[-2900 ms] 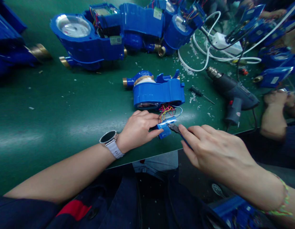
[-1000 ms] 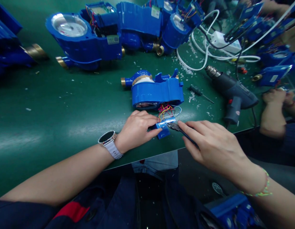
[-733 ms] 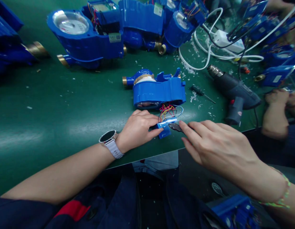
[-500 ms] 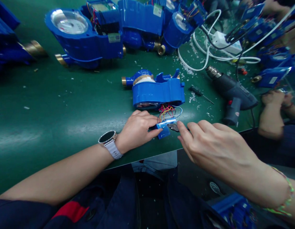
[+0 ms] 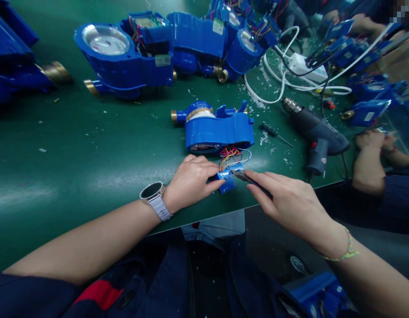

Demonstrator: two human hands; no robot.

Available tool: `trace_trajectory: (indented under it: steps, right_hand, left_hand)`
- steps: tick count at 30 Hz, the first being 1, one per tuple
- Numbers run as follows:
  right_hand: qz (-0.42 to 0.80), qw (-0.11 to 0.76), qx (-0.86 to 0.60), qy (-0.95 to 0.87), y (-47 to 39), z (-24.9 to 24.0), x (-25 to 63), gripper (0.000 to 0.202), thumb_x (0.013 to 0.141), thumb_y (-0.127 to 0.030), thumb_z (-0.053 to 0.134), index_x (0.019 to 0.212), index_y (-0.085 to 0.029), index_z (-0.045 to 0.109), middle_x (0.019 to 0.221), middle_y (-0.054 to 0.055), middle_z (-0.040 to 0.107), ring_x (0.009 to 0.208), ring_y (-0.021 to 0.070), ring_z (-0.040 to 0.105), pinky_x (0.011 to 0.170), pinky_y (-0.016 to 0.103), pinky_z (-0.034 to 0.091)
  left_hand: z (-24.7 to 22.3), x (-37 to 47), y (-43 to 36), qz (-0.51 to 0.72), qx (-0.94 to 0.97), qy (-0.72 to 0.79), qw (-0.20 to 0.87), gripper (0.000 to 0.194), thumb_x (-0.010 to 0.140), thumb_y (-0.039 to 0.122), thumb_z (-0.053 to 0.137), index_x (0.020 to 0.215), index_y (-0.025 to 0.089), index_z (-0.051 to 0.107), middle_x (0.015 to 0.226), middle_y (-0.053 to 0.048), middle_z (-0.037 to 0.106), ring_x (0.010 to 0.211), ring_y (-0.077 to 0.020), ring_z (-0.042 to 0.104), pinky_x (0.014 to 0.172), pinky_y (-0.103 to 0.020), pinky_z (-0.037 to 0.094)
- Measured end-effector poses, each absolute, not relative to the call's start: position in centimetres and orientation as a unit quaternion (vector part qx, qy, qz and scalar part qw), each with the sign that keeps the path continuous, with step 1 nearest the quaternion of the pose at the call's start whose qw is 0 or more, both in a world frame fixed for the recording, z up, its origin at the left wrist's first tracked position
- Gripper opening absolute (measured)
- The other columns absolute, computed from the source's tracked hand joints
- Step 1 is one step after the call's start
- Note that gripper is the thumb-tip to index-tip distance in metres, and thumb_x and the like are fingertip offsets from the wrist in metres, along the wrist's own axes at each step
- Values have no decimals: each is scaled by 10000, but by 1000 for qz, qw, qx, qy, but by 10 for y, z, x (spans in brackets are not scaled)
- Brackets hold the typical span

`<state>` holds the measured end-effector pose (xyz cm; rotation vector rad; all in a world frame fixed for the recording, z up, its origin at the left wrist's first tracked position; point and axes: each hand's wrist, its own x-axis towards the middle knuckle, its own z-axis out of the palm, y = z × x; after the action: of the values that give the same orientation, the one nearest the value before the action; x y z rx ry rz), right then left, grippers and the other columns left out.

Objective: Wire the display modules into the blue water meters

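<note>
My left hand (image 5: 194,181), with a watch on its wrist, pinches a small blue wired part (image 5: 227,184) against the table near its front edge. Part of its top looks shiny. My right hand (image 5: 287,198) is closed around a dark hand tool (image 5: 246,177) with a pointed metal tip, and the tip touches the blue part or lies right over it. I cannot tell whether the tool is a knife or cutters. Thin red, yellow, black and white wires (image 5: 231,154) run from the part into a blue water meter (image 5: 217,132) lying on its side just beyond.
Several blue meters (image 5: 105,66) stand along the back. To the right lie a screwdriver (image 5: 274,132), a heat gun (image 5: 319,132) and a white power strip (image 5: 307,66) with looping cables. Pale scraps dot the green table (image 5: 108,145). Another person's hands (image 5: 373,140) are at far right.
My right hand has drawn back and turned, showing more of the tool. The tool's tip has come up onto the blue part. My left hand keeps its hold; the view has shifted slightly.
</note>
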<state>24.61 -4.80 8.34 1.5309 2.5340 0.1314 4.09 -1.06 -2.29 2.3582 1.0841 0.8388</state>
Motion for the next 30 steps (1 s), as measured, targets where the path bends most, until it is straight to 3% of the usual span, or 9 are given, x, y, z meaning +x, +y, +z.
trace_trajectory:
  steps: [7,16,22,30]
  right_hand:
    - [120,89,443,884,-51,90,242,287,927,-282,535,1158,-154,645,972,67,692,791,200,612,665,301,391]
    - [174,184,391,885,-44,111,223,278,891,-295,568,1091,-140,681,785,70,644,712,241,574,609,335,289]
    - [186,197,381,884,-43,113,214,157,824,-168,612,952,-138,700,665,50,583,625,228,556,548,313,240]
    - [199,213,394,871,-55,106,211,337,832,-95,569,1152,-87,673,680,59,597,605,214,576,506,308,258]
  left_hand:
    - [-21,40,-10,303,847,386,204,229,902,367,601,997,192,714,968,-41,758,877,-203,651,767,-339,411]
    - [-23,40,-10,299,850,381,206,215,898,365,609,992,199,708,966,-13,758,870,-203,647,765,-346,397]
    - [-23,41,-9,311,846,378,213,207,902,358,604,982,197,706,959,-13,759,872,-198,653,776,-343,394]
    - [-23,41,-9,320,845,374,210,190,899,336,606,939,180,707,931,-23,760,872,-198,665,789,-343,399]
